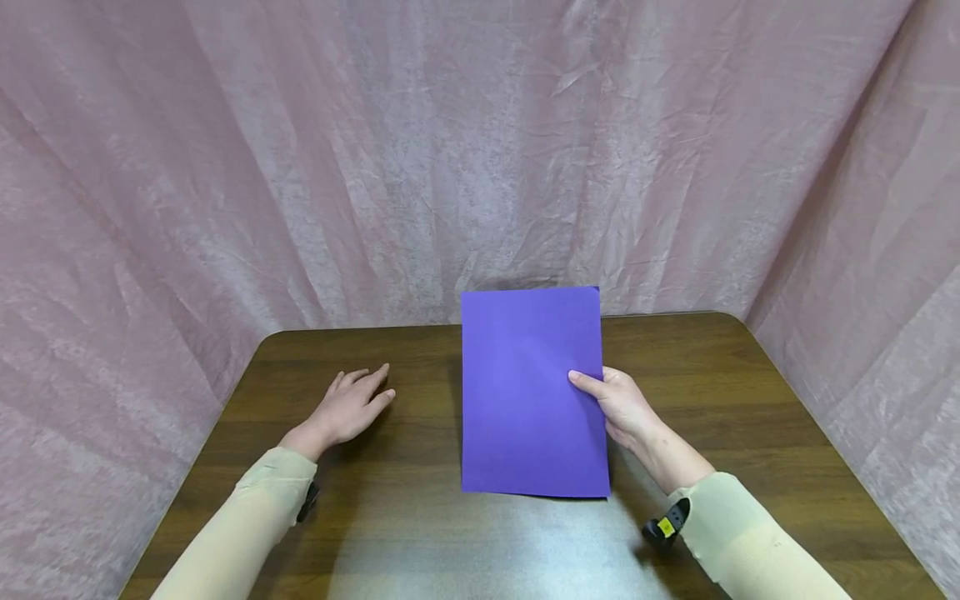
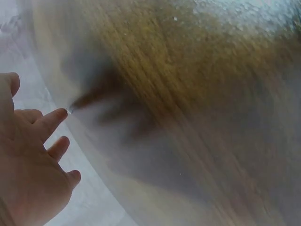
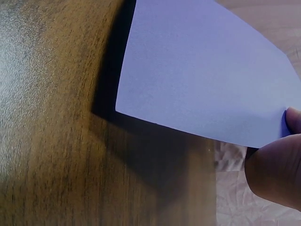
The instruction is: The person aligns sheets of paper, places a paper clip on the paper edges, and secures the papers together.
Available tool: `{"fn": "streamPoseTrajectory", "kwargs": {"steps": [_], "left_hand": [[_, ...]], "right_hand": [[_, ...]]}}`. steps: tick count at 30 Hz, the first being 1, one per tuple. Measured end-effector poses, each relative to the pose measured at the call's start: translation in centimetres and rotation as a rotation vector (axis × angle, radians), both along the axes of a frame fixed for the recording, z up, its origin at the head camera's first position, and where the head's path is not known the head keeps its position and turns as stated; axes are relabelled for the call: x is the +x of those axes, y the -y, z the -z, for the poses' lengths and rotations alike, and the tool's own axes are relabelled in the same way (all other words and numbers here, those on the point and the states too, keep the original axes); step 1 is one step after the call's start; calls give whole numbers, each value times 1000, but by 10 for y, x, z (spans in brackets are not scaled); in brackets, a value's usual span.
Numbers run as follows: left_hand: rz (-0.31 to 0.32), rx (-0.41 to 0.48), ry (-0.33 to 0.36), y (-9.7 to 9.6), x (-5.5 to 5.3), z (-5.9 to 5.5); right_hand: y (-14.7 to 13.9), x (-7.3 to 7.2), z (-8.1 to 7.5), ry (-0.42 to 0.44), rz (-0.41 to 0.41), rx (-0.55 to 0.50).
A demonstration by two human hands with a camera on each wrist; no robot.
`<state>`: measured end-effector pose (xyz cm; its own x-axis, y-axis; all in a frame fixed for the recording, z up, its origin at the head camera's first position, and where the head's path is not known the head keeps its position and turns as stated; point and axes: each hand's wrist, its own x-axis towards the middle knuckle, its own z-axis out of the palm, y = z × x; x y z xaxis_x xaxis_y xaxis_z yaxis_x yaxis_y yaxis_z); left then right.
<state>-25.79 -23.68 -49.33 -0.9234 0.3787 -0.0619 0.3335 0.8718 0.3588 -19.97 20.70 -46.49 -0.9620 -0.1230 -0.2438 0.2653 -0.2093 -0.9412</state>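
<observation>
A rectangular purple sheet of paper [image 1: 528,400] is held by my right hand [image 1: 626,412] at its right edge, thumb on the front face and the other fingers hidden behind. In the right wrist view the sheet [image 3: 197,70] hangs over the wooden table and casts a dark shadow on it. My left hand [image 1: 348,412] is to the left of the sheet, over the table, holding nothing. Its fingers are spread and relaxed, and the left wrist view shows the same hand [image 2: 35,150] with its shadow on the tabletop.
The brown wood-grain table [image 1: 420,542] has rounded far corners and a bright glare near the front. Pink velvet curtains [image 1: 420,167] hang behind it and along both sides. Black straps [image 1: 667,525] sit at both sleeve cuffs.
</observation>
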Motion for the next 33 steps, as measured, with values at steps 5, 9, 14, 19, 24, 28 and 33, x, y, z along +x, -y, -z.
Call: {"fn": "streamPoseTrajectory", "kwargs": {"steps": [5,9,14,19,24,28,33], "left_hand": [[1,18,6,3,-1,-3],[1,3,-7,6,-2,-2],[15,-66,-37,14,-2,5],[28,-98,3,19,0,15],[50,-73,-14,17,0,21],[49,-92,-27,16,0,24],[48,-90,-32,16,1,24]], "right_hand": [[-1,0,1,0,1,0],[-1,1,2,-1,2,-1],[-2,1,2,-1,-2,-12],[-3,1,1,2,3,-6],[-4,2,2,11,11,9],[-4,2,3,12,11,14],[-4,2,3,8,13,7]]}}
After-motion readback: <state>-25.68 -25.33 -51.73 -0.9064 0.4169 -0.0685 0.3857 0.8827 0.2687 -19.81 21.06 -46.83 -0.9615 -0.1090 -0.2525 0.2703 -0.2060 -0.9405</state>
